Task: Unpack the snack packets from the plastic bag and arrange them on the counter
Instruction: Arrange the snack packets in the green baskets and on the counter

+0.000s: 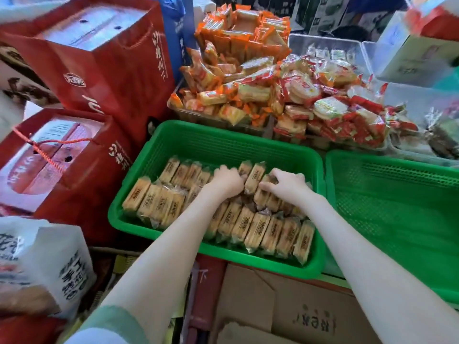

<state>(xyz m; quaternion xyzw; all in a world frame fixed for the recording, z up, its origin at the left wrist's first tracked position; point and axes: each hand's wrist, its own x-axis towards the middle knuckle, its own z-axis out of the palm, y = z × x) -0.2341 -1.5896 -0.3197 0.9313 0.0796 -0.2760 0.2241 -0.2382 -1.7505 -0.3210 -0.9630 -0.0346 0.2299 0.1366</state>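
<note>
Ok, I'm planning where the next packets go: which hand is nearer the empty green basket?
Right. The right hand holds packets just left of the empty basket; the left hand holds packets further left.

Red gift bags [99, 70] at left, cardboard box [285, 306] below, clear plastic bins [327, 44] behind, printed cartons [323, 13] beyond, soft light.

Snack shop: bulk pkt heaps [248, 70], red gift bags [111, 70], green baskets [216, 126].
</note>
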